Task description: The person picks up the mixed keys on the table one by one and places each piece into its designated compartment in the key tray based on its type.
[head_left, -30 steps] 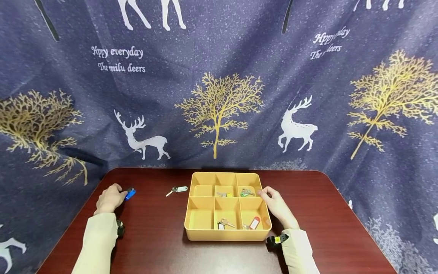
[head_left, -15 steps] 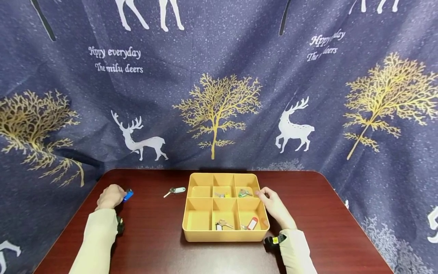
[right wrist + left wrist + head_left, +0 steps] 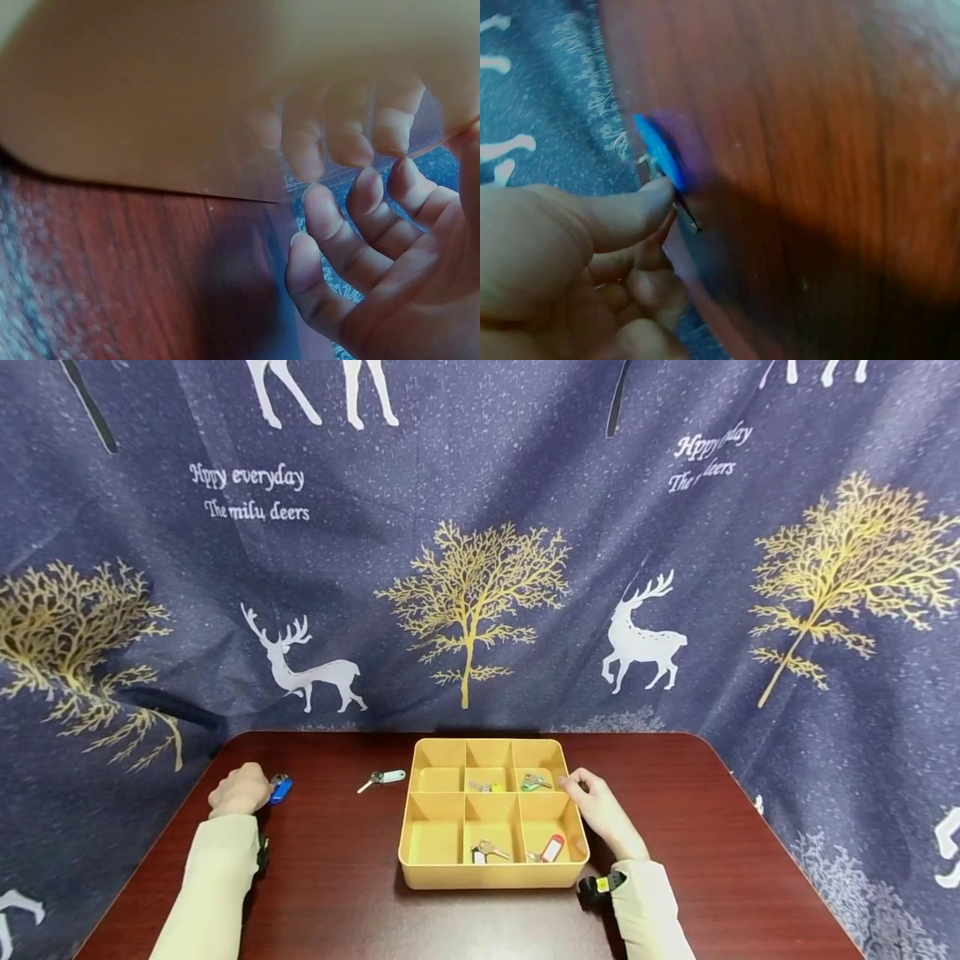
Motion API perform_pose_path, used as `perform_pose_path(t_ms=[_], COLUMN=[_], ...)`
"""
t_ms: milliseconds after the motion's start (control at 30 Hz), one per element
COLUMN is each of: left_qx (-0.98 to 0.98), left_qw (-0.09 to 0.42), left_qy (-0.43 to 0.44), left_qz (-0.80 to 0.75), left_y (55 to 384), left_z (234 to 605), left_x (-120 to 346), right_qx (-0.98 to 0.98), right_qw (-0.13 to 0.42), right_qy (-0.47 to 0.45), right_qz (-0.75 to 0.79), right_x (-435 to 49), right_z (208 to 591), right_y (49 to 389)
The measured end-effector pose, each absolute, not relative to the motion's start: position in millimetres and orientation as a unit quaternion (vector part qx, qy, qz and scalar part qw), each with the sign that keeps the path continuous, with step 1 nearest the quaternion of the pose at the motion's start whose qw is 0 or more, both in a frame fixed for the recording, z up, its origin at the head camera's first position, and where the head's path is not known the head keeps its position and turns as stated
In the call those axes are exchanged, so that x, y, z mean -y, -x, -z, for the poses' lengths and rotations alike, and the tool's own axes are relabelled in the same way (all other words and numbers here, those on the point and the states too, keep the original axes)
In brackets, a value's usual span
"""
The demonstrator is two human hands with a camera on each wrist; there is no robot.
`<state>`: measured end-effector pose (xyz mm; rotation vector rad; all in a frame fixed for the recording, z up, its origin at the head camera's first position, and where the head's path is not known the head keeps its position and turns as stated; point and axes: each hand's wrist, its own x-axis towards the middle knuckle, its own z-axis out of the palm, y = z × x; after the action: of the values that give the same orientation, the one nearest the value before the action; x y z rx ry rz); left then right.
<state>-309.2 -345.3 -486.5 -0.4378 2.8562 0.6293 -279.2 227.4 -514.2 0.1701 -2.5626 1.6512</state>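
My left hand [image 3: 240, 789] is at the far left of the table, its thumb and fingers pinching a key with a blue tag [image 3: 658, 150], as the left wrist view shows. In the head view the blue tag [image 3: 281, 791] pokes out past the fingers. My right hand [image 3: 600, 806] holds the right wall of a yellow compartment box [image 3: 495, 877], thumb over the rim and fingers against the outside. Inside the box lie keys with a yellow tag [image 3: 496, 787], a green tag [image 3: 529, 785], a red tag [image 3: 552, 847] and a black-and-white tag [image 3: 479, 856].
A key with a white tag [image 3: 393, 776] lies on the dark red table [image 3: 322, 860], between my left hand and the box. The two left compartments hold nothing visible. A blue curtain [image 3: 375, 568] with deer and trees hangs behind the table.
The left hand's fingers have drawn in around the key, and the blue tag has turned slightly. My right hand stays on the box wall. The whole head view has shifted a little.
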Motion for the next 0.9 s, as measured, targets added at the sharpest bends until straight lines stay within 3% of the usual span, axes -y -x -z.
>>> perform_pose_path(t_ms=[367, 600, 900], left_qx=[-0.959, -0.943, -0.951], left_qw=[0.110, 0.085, 0.028], left_qy=[0.142, 0.041, 0.018], left_qz=[-0.221, -0.320, -0.308], left_y=[304, 295, 290], left_z=[488, 494, 499], left_x=[348, 353, 349], right_qx=[0.849, 0.840, 0.836], right_qw=[0.049, 0.046, 0.041], right_qy=[-0.063, -0.058, -0.055], right_qz=[-0.523, -0.537, -0.545], right_x=[-226, -226, -226], right_z=[514, 516, 509], right_y=[281, 281, 276])
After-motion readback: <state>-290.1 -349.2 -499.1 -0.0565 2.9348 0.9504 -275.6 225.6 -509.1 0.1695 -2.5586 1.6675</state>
